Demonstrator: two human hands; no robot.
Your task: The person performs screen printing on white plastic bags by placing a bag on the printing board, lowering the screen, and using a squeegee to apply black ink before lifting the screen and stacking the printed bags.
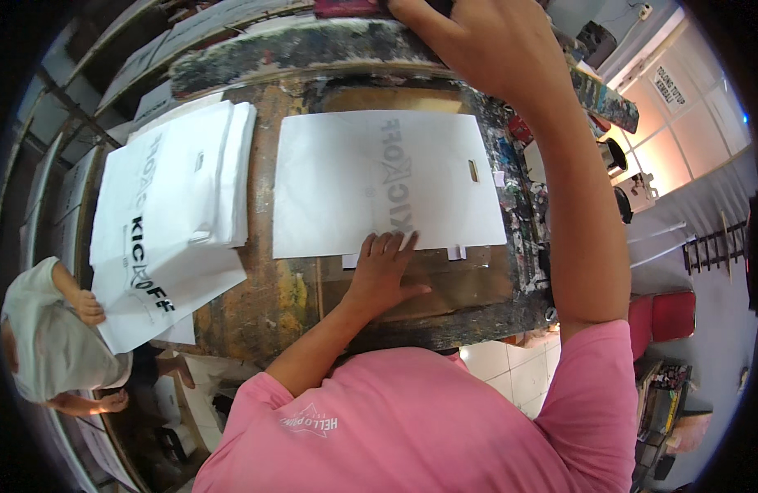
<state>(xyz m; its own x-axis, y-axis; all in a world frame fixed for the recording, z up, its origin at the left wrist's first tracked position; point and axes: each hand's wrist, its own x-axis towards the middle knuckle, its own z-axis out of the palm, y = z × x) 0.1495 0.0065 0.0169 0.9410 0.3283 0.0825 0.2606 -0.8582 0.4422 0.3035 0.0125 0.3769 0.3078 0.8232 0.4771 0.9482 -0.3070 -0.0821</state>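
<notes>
It was a print workshop: an ink-crusted bench point(313, 304) carried a white bag point(387, 185) and a stack of printed bags point(177, 185).

Bright, even light fills the scene, strongest at the glowing upper right, where it washes out. Straight edges bend near the dark fisheye rim, and shadows stay soft.

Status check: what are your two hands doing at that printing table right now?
Left hand flat on white bag's near edge. Right hand gripping frame at far side. Printed bag stack to left, clear.
</notes>
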